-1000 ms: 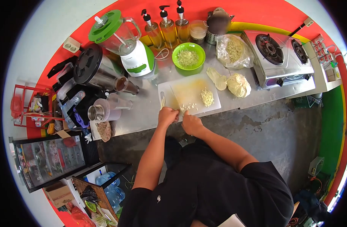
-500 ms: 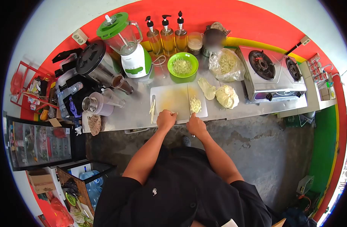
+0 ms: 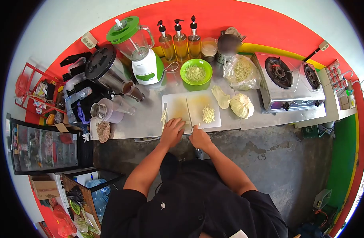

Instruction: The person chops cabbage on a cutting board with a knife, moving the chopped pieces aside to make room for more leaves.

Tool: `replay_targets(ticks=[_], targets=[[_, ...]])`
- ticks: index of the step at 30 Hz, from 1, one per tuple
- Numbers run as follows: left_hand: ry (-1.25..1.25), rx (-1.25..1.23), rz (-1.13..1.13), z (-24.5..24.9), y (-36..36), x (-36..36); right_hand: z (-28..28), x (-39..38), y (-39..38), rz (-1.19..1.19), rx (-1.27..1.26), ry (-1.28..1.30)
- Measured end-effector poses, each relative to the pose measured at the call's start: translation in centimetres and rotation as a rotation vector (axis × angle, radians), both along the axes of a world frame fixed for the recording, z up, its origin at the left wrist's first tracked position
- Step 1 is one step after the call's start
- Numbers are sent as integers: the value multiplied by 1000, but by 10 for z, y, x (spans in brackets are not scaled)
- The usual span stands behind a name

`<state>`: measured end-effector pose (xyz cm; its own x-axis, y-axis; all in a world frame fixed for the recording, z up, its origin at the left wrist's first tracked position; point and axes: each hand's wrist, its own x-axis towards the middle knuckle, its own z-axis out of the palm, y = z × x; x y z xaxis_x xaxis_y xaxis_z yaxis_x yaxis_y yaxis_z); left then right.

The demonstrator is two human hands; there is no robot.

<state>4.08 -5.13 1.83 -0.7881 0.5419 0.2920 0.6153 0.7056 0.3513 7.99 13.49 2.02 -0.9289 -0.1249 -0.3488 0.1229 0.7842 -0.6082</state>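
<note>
My right hand (image 3: 200, 139) is closed around a knife (image 3: 188, 109), whose thin blade points away from me across the white cutting board (image 3: 172, 102). Right of the blade lies a small pile of shredded cabbage (image 3: 208, 114). My left hand (image 3: 172, 133) rests at the board's near left edge, fingers stretched out and apart from the knife. Close to those fingers, a few pale cabbage strips (image 3: 164, 116) lie along the board's left side. A loose cabbage leaf (image 3: 220, 97) and a partly cut cabbage (image 3: 242, 106) sit to the right of the board.
Behind the board stands a green bowl (image 3: 196, 85) with shredded cabbage, beside a plastic bag (image 3: 240, 73) of more shreds. A blender (image 3: 147, 67), pump bottles (image 3: 180, 43) and a steel pitcher (image 3: 106, 71) line the back left. A gas stove (image 3: 289, 87) occupies the right.
My left hand has gone from closed fingers to stretched ones and shifted left toward the strips. The knife in my right hand has moved left, away from the shredded pile. The view has shifted slightly.
</note>
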Motion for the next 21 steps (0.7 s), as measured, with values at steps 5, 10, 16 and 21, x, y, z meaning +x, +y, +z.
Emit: replay_targets(ticks=[5, 10, 16, 21], targets=[[-44, -163, -181, -1, -22, -17, 5, 2, -5, -4, -8, 10], [32, -175, -247, -11, -27, -28, 3, 4, -15, -43, 42, -46], [3, -166, -219, -17, -29, -29, 5, -8, -18, 13, 41, -28], [7, -178, -202, -15, -32, -28, 5, 0, -22, 1, 40, -109]])
